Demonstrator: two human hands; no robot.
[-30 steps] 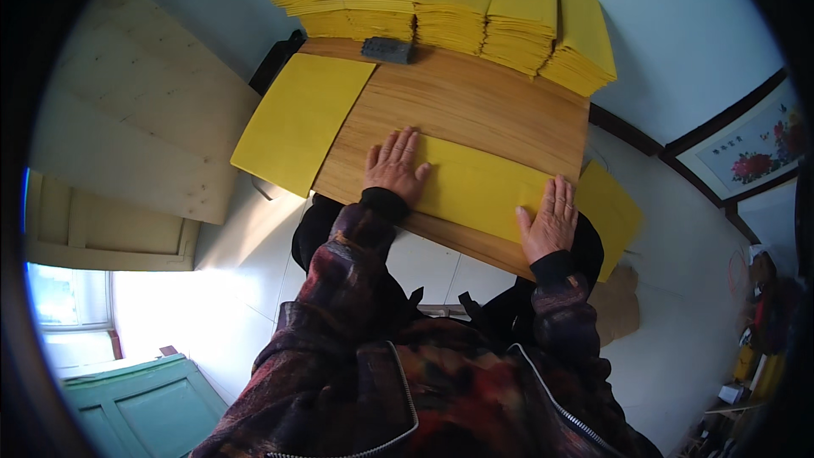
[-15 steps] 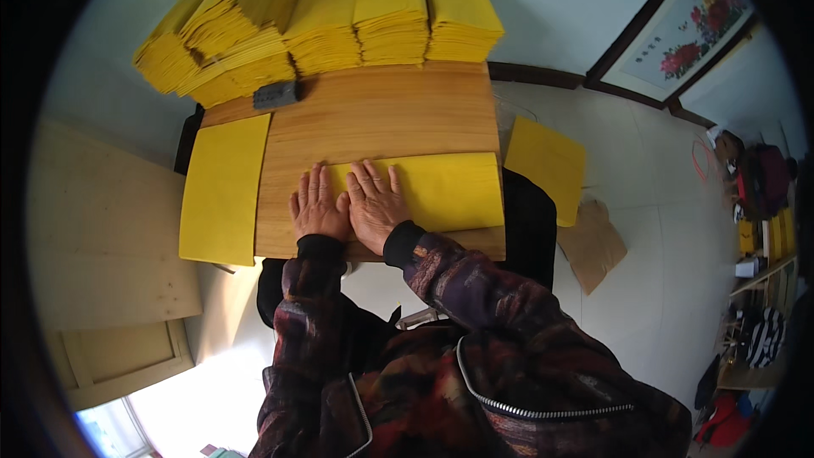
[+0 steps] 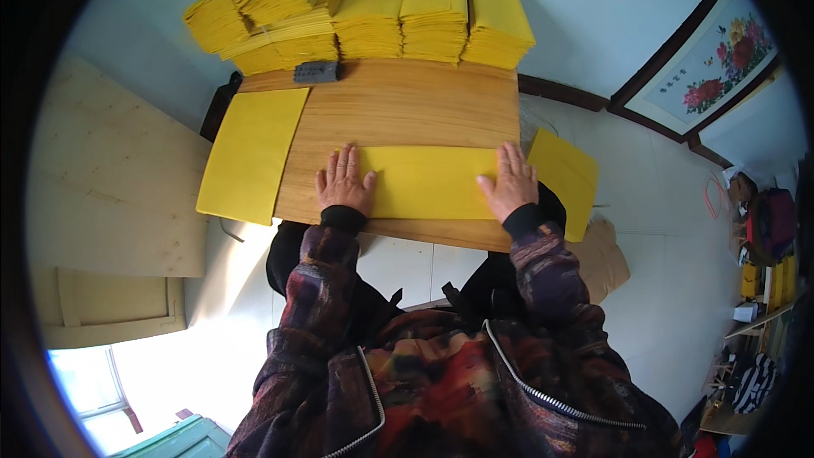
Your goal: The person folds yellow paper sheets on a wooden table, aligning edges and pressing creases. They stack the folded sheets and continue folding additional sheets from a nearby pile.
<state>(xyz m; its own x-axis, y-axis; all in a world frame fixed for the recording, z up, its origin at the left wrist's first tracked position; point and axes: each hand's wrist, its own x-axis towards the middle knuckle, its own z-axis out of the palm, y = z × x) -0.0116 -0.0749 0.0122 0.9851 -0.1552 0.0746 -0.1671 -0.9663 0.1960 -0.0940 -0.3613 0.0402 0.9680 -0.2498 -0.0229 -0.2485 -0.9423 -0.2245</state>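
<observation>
Since half a second back our hands have slid apart: they were side by side near the middle of the folded yellow sheet [image 3: 428, 182], and now they sit at its two ends. Our left hand [image 3: 343, 182] lies flat, fingers spread, on the 9 o'clock end of the sheet, and our right hand [image 3: 509, 180] lies flat on the 3 o'clock end, both open with palms down, pressing rather than gripping. That sheet lies along the near part of the wooden worktop [image 3: 407, 106]. Off at 9 o'clock a larger yellow sheet [image 3: 253, 153] hangs over the worktop's edge, and another yellow sheet [image 3: 564, 178] pokes out at 3 o'clock. Up at 12 o'clock there are stacks of yellow paper [image 3: 373, 4], with a small grey block [image 3: 315, 73] just in front.
</observation>
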